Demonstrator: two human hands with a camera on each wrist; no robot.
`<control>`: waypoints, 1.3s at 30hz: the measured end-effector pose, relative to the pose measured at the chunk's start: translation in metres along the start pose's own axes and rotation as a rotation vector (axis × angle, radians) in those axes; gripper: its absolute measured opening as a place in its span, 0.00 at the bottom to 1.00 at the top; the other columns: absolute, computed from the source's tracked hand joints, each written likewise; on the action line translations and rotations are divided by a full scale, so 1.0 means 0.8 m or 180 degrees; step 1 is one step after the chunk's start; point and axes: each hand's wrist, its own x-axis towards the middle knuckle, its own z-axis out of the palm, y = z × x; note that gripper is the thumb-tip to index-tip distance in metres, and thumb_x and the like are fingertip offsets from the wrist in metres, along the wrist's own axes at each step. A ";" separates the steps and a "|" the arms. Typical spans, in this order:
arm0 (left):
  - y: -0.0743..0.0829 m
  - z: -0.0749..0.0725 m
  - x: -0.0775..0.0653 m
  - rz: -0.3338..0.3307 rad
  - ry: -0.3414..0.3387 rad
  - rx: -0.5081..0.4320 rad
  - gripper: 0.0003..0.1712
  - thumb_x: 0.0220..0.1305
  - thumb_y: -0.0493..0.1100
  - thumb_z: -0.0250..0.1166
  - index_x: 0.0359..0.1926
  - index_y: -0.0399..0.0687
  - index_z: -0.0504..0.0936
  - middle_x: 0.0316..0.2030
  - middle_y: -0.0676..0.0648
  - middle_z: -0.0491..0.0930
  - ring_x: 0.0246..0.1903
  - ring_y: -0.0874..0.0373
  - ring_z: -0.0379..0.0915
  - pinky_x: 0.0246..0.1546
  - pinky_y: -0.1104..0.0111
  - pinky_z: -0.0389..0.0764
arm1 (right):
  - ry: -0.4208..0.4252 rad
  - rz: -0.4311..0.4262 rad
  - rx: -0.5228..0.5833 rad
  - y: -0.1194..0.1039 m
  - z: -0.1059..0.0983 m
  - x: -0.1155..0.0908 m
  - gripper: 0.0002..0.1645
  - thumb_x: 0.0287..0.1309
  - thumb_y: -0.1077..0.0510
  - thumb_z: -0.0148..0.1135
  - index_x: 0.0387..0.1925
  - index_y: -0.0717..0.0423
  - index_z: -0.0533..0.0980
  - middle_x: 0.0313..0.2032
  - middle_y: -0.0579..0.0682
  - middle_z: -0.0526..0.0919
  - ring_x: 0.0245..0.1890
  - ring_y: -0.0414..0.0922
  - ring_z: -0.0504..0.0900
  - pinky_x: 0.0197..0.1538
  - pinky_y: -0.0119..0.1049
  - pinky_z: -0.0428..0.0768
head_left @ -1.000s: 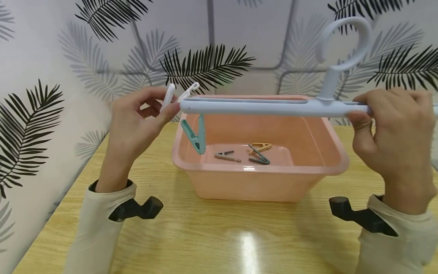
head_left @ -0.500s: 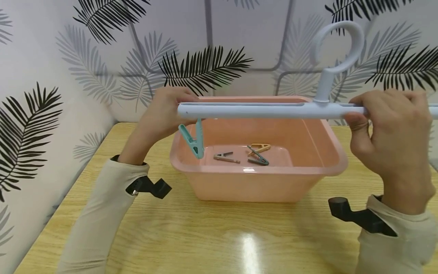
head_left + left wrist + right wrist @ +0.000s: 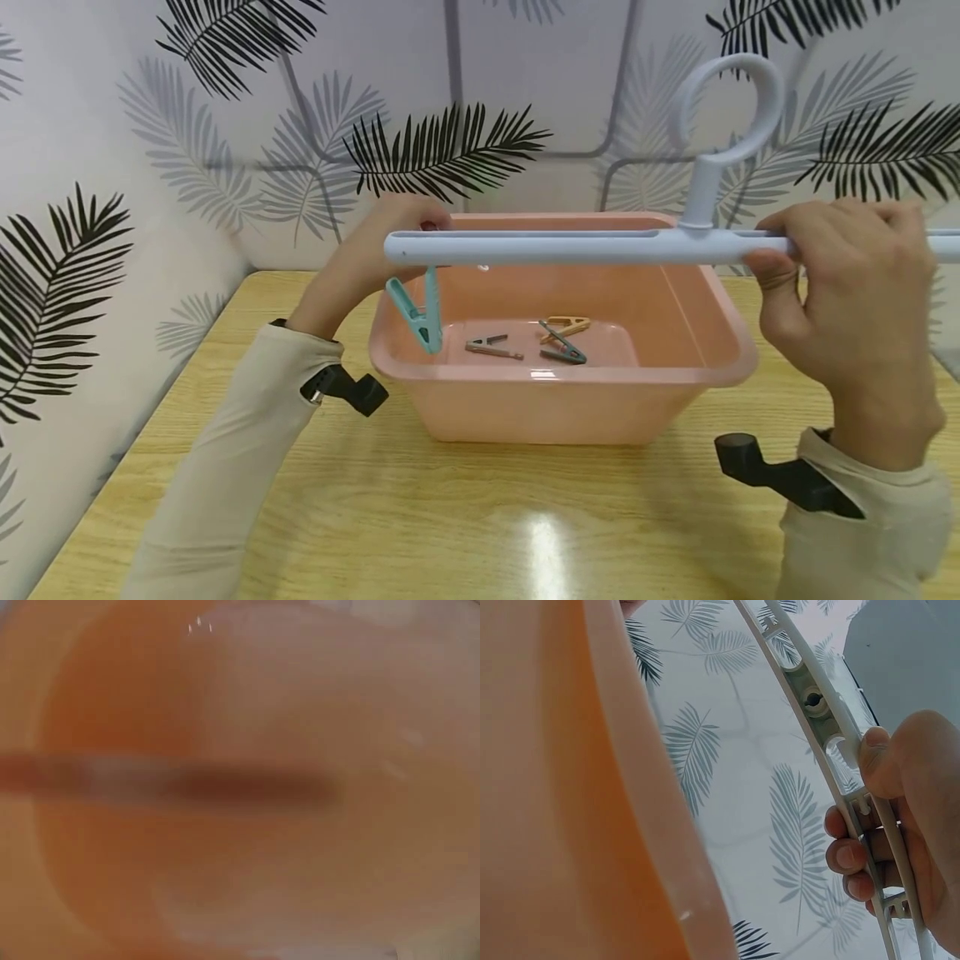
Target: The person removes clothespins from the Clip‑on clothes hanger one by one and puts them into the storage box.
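In the head view my right hand [image 3: 847,292] grips the pale blue hanger [image 3: 525,248] by its bar, to the right of its round hook. The right wrist view shows the fingers [image 3: 847,855] curled round the bar's slotted underside. A teal clothespin [image 3: 425,321] hangs below the bar's left end. My left hand [image 3: 382,237] is behind that end, over the pink basin [image 3: 562,377], its fingertips mostly hidden by the bar. A small part of a white clothespin [image 3: 483,267] shows just beyond them. The left wrist view is blurred, with a reddish-brown strip [image 3: 247,787] across it.
On the basin's floor lie a brownish clothespin [image 3: 495,347], a dark green clothespin [image 3: 566,350] and a yellow clothespin [image 3: 570,325]. The basin stands on a wooden table [image 3: 450,517]. A leaf-patterned cloth [image 3: 225,167] rises behind.
My left hand, which pinched the white clothespin left of the hanger's end, has moved right, behind the bar and over the basin. The hanger has sunk slightly and shifted a little left.
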 end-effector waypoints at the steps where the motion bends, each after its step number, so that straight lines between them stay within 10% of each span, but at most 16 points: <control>1: -0.001 0.000 0.003 0.0012 -0.0055 0.0084 0.08 0.51 0.24 0.56 0.28 0.37 0.79 0.22 0.44 0.73 0.24 0.54 0.62 0.27 0.66 0.62 | -0.0015 -0.0004 -0.0008 0.000 0.000 0.000 0.38 0.68 0.38 0.40 0.30 0.71 0.75 0.23 0.66 0.77 0.27 0.63 0.74 0.40 0.60 0.63; 14: 0.019 -0.029 0.030 -0.0230 -0.0773 0.0380 0.06 0.63 0.36 0.63 0.33 0.38 0.85 0.30 0.43 0.82 0.30 0.53 0.72 0.32 0.65 0.73 | -0.0093 -0.0059 -0.0021 -0.002 0.002 0.000 0.38 0.69 0.38 0.39 0.31 0.71 0.75 0.24 0.65 0.78 0.27 0.62 0.73 0.40 0.59 0.64; 23: 0.022 -0.036 0.045 -0.0226 -0.0225 0.0136 0.11 0.62 0.43 0.65 0.36 0.39 0.85 0.31 0.44 0.81 0.29 0.55 0.68 0.30 0.67 0.69 | -0.0082 -0.0060 0.0021 -0.003 0.002 -0.001 0.37 0.69 0.39 0.40 0.30 0.70 0.75 0.23 0.65 0.78 0.27 0.62 0.74 0.40 0.58 0.63; 39: 0.015 -0.023 0.065 -0.0643 -0.0374 -0.0153 0.14 0.68 0.40 0.58 0.50 0.37 0.77 0.48 0.39 0.79 0.40 0.48 0.81 0.42 0.61 0.79 | -0.0285 -0.0117 -0.0051 -0.001 -0.005 0.000 0.36 0.71 0.41 0.40 0.30 0.70 0.75 0.22 0.64 0.77 0.26 0.61 0.75 0.39 0.56 0.64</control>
